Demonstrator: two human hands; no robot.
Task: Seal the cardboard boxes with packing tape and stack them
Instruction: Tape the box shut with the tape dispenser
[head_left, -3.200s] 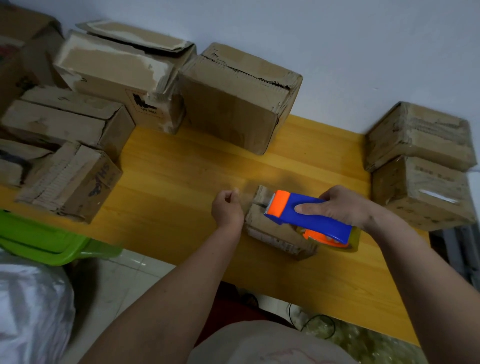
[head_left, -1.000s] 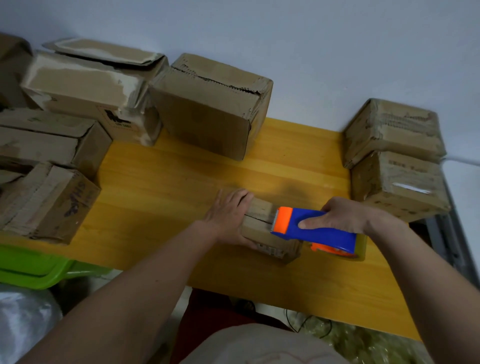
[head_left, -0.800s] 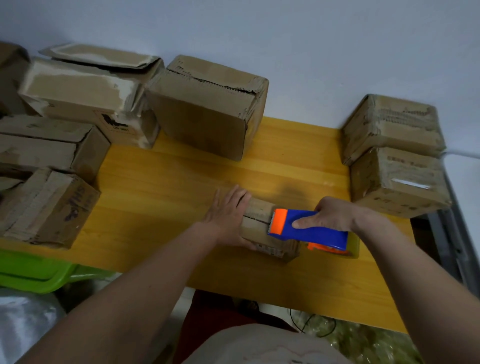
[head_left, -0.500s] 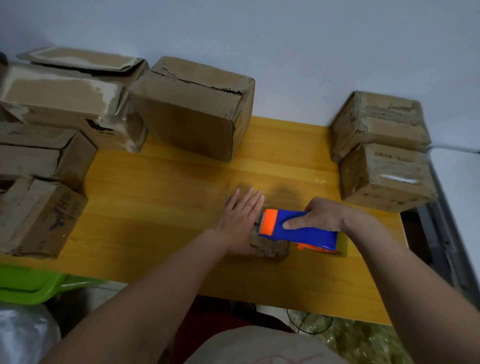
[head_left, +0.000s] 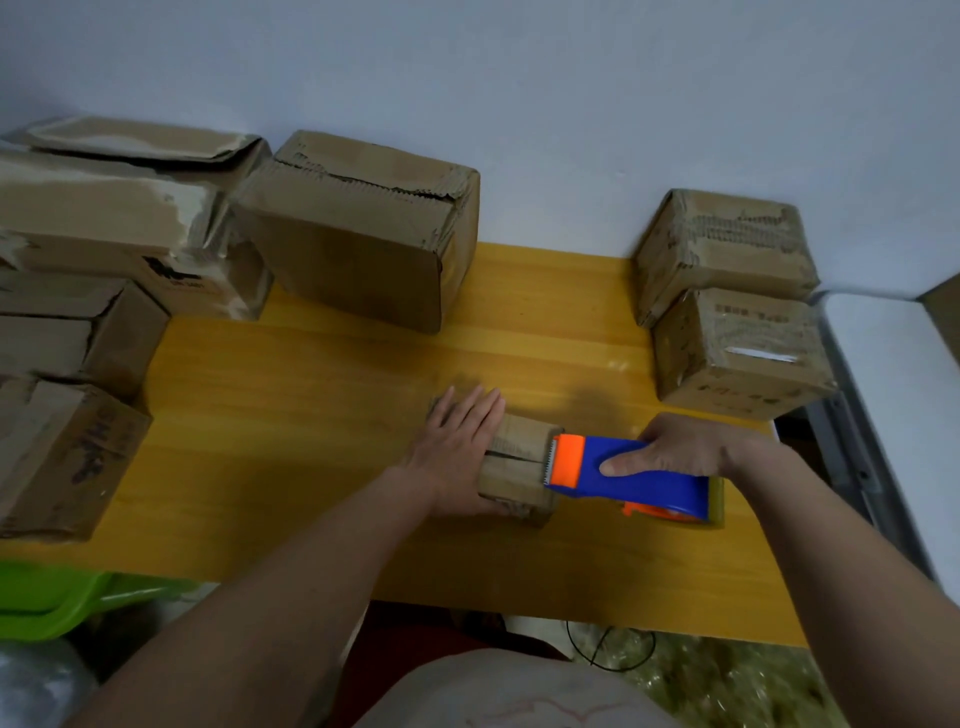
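Slid back to the right since a half-second ago: dispenser (head_left: 631, 475), orange nose now at the right edge of the small box (head_left: 519, 467). Right hand (head_left: 685, 447) wrapped round the blue body, grip closed on it, forefinger laid along the side. Left hand (head_left: 460, 447) flat on the box's left end, fingers straight, pressing down. Box mid-surface (head_left: 311, 415), between both hands. Two stacked boxes (head_left: 727, 301) at far right.

Single head-worn wide-angle view, looking forward and steeply down, close above a tabletop (head_left: 322, 410) against a wall (head_left: 519, 78) at frame top.
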